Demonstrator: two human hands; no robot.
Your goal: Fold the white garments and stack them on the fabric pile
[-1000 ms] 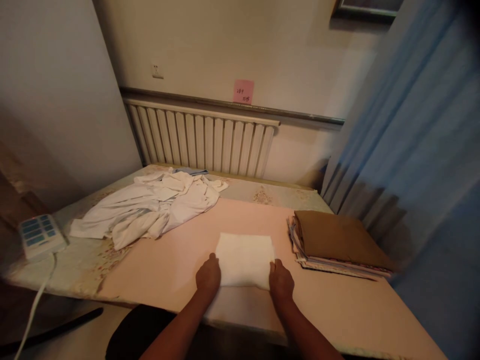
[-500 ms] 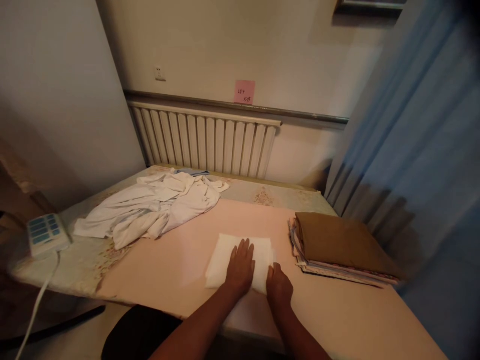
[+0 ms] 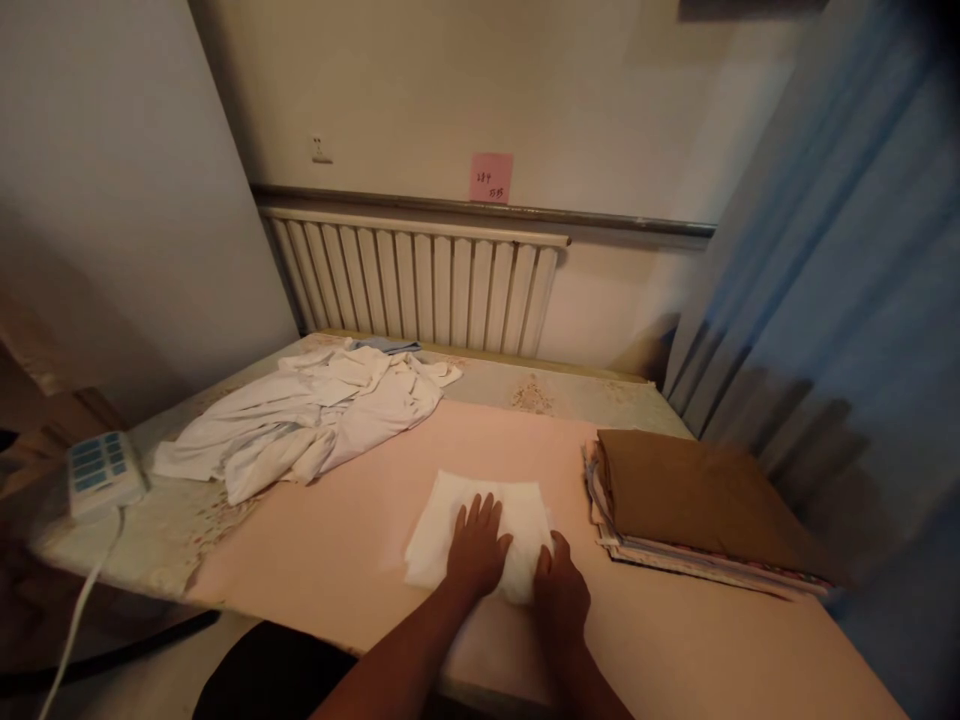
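A folded white cloth lies on the pink sheet in front of me. My left hand rests flat on top of it, fingers stretched out and slightly spread. At the cloth's right edge is my right hand, its fingers curled against the edge and its thumb near the top surface. The grip there looks closed on the cloth, with the undersides of the fingers hidden.
A crumpled heap of white fabric lies at the back left. To the right sits a folded stack of cloth with brown on top. A power strip with a white cord is at the left table edge. A blue curtain hangs on the right.
My left hand has shifted slightly toward me on the cloth, its fingers spreading more. My right hand still stays at the right edge. The view has tilted a little.
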